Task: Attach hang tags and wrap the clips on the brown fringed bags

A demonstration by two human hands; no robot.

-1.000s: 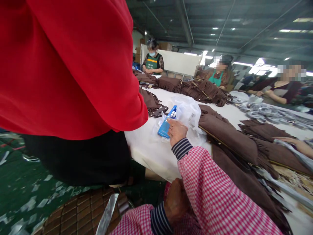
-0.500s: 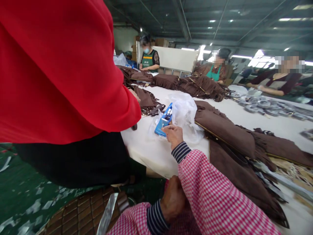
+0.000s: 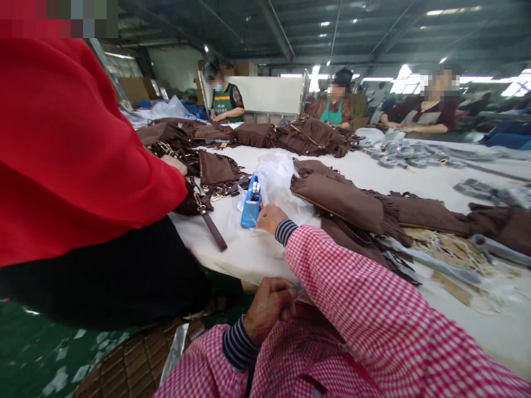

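My right hand (image 3: 271, 218) is at the front end of a blue tape dispenser (image 3: 251, 209), its fingertips pinched on what looks like a short strip of clear tape (image 3: 258, 229). The dispenser stands on the white-covered table (image 3: 236, 260) beside a crumpled clear plastic bag (image 3: 277, 174). Below the table edge, close to my lap, my left hand (image 3: 267, 309) is closed with its fingers curled in. Something thin and see-through shows by its fingertips, too unclear to name.
Brown fringed bags (image 3: 344, 202) lie right of the dispenser, others across the back. A person in a red top (image 3: 83, 160) stands close on my left, one hand among brown bags and straps (image 3: 213, 226). Several people work across the table. Plastic-wrapped straps (image 3: 406, 149) lie far right.
The view has swung right and takes in more of the table. My right hand stays at the dispenser's front end. My left hand has come up slightly, showing its fingers more.
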